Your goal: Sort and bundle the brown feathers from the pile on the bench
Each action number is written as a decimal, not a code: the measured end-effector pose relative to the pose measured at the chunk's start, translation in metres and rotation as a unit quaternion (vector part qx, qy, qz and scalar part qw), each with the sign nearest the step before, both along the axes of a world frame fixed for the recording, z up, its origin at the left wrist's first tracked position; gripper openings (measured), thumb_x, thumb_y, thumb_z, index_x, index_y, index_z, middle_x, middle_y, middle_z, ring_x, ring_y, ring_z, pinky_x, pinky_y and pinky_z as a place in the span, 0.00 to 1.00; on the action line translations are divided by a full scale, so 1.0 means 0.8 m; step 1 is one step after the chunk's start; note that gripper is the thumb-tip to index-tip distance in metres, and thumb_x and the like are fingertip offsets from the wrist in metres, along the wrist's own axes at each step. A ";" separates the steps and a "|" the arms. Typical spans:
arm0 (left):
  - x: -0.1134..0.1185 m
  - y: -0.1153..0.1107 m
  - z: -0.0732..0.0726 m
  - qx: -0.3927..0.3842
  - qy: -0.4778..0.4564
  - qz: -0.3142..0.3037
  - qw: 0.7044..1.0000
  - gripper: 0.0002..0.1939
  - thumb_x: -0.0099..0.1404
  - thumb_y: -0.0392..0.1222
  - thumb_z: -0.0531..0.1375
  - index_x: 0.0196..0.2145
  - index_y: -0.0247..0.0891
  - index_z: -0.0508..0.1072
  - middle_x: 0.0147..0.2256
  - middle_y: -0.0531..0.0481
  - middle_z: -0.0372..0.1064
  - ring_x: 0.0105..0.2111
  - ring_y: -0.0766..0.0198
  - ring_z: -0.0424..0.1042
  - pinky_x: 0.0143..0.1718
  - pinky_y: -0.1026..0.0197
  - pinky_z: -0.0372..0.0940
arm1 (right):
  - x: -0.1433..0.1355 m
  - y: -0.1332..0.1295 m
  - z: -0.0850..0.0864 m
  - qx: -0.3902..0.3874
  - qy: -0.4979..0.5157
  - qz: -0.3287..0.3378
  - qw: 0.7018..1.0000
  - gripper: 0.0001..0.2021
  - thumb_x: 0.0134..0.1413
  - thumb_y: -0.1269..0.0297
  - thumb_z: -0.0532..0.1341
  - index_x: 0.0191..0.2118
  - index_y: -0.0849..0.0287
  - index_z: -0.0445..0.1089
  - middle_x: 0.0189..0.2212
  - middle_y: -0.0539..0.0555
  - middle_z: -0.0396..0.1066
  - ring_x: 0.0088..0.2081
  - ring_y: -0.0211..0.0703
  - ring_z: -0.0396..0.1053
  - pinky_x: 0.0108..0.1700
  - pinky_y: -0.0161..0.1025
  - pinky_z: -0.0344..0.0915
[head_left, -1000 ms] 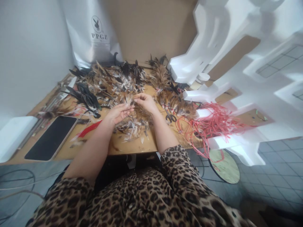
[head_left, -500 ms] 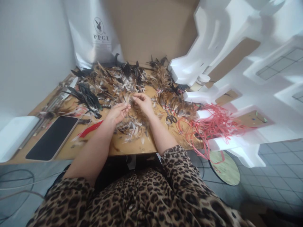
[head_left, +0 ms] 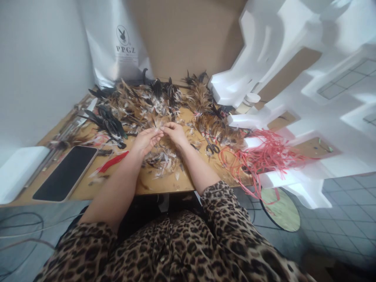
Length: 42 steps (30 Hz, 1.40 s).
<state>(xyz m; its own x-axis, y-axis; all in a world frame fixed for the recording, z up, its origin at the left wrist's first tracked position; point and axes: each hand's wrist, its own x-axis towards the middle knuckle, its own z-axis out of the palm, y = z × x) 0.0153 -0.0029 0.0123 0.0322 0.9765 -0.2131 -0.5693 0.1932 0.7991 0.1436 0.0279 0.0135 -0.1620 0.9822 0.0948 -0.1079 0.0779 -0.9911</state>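
Above the middle of the table, my left hand (head_left: 146, 141) is closed in a pinch on the base of a small tuft of light brown feathers (head_left: 154, 120). My right hand (head_left: 175, 135) pinches at the same base, its thumb and forefinger meeting my left fingertips. The quill ends are hidden between the fingers. Loose brown and white feathers (head_left: 163, 160) lie on the tabletop below both hands. Beyond them spreads a large heap of brown feathers (head_left: 126, 98). Black feather bundles (head_left: 107, 123) sit left of my left hand.
Black-handled scissors (head_left: 212, 147) lie right of my right hand, beside tied brown feather bundles (head_left: 220, 127). Pink strings (head_left: 264, 154) hang over white foam (head_left: 337, 145) at the right. A phone (head_left: 66, 172), a white box (head_left: 22, 170) and a red strip (head_left: 114, 161) are at the left.
My right hand has moved slightly left and toward me, so its fingertips now meet the left ones at the feather base. My left hand stays nearly in place.
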 end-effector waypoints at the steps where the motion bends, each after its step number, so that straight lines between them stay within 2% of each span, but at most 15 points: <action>1: 0.000 -0.001 0.000 -0.006 0.000 -0.003 1.000 0.01 0.57 0.29 0.60 0.28 0.29 0.72 0.25 0.46 0.73 0.24 0.72 0.72 0.25 0.73 0.65 | 0.001 0.002 -0.001 -0.002 0.004 -0.005 1.000 0.14 0.34 0.58 0.66 0.27 0.62 0.67 0.22 0.46 0.66 0.25 0.30 0.61 0.31 0.30 0.60; 9: 0.000 -0.001 0.002 -0.021 0.015 -0.015 1.000 0.02 0.54 0.29 0.63 0.28 0.29 0.72 0.25 0.46 0.73 0.23 0.72 0.72 0.24 0.73 0.65 | 0.000 0.004 -0.003 0.003 0.001 -0.015 1.000 0.13 0.35 0.57 0.64 0.26 0.61 0.65 0.21 0.46 0.64 0.24 0.31 0.60 0.30 0.30 0.59; 15: -0.001 0.002 -0.007 0.009 0.034 -0.021 0.999 0.04 0.52 0.32 0.64 0.28 0.29 0.73 0.24 0.47 0.73 0.22 0.72 0.71 0.24 0.73 0.65 | -0.001 0.002 -0.001 0.009 0.010 -0.012 1.000 0.12 0.36 0.59 0.64 0.26 0.61 0.66 0.22 0.46 0.65 0.25 0.31 0.60 0.30 0.30 0.59; 20: -0.001 0.000 -0.007 0.032 0.086 -0.025 0.995 0.06 0.50 0.35 0.66 0.27 0.29 0.74 0.24 0.46 0.73 0.22 0.72 0.71 0.25 0.72 0.65 | 0.000 0.002 -0.002 0.026 0.009 -0.011 1.000 0.08 0.37 0.63 0.63 0.23 0.61 0.64 0.20 0.44 0.63 0.23 0.29 0.58 0.29 0.30 0.57; 25: -0.003 -0.001 -0.007 0.042 0.114 -0.011 0.993 0.09 0.50 0.39 0.66 0.26 0.30 0.73 0.23 0.47 0.72 0.20 0.73 0.69 0.25 0.72 0.64 | 0.001 -0.004 0.003 0.002 0.015 0.012 1.000 0.13 0.39 0.56 0.63 0.24 0.61 0.65 0.18 0.44 0.62 0.22 0.30 0.57 0.28 0.30 0.55; 28: -0.004 0.000 -0.009 0.049 0.126 -0.016 0.991 0.10 0.49 0.39 0.66 0.26 0.30 0.73 0.23 0.47 0.72 0.20 0.73 0.69 0.24 0.71 0.64 | 0.000 -0.004 0.002 0.003 0.011 0.009 1.000 0.15 0.37 0.53 0.65 0.24 0.61 0.65 0.19 0.44 0.63 0.23 0.30 0.57 0.28 0.30 0.55; 32: -0.003 0.001 -0.012 0.056 0.154 -0.025 0.986 0.10 0.48 0.40 0.67 0.27 0.29 0.74 0.23 0.46 0.73 0.21 0.72 0.70 0.25 0.70 0.65 | -0.001 0.002 -0.007 0.022 0.003 -0.018 1.000 0.15 0.36 0.54 0.65 0.22 0.61 0.63 0.19 0.44 0.62 0.23 0.30 0.57 0.29 0.30 0.55; 36: -0.003 0.001 -0.013 0.057 0.172 -0.023 0.983 0.10 0.48 0.40 0.66 0.27 0.29 0.75 0.22 0.46 0.72 0.20 0.72 0.69 0.24 0.70 0.65 | 0.001 0.004 -0.008 0.018 -0.004 0.000 1.000 0.15 0.35 0.56 0.66 0.21 0.61 0.64 0.18 0.44 0.62 0.22 0.29 0.57 0.28 0.30 0.55; 39: -0.006 0.003 -0.012 0.060 0.157 -0.001 0.986 0.10 0.49 0.40 0.67 0.26 0.29 0.75 0.22 0.47 0.72 0.19 0.73 0.69 0.23 0.71 0.64 | 0.009 0.007 -0.002 -0.005 0.010 0.022 1.000 0.14 0.36 0.56 0.66 0.24 0.61 0.67 0.18 0.44 0.63 0.21 0.30 0.57 0.27 0.30 0.55; 42: -0.011 0.006 -0.010 0.062 0.107 0.046 0.991 0.09 0.49 0.39 0.67 0.26 0.30 0.74 0.24 0.46 0.73 0.20 0.74 0.69 0.23 0.73 0.63 | 0.024 0.015 0.001 -0.012 -0.002 -0.026 1.000 0.12 0.38 0.58 0.65 0.29 0.62 0.70 0.18 0.44 0.64 0.20 0.29 0.56 0.26 0.31 0.55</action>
<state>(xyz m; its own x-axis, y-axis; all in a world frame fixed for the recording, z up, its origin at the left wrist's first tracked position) 0.0062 0.0021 0.0042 -0.0909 0.9924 -0.0831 -0.3944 0.0408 0.9180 0.1628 0.0401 0.0139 -0.1118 0.9912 0.0714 -0.1013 0.0601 -0.9930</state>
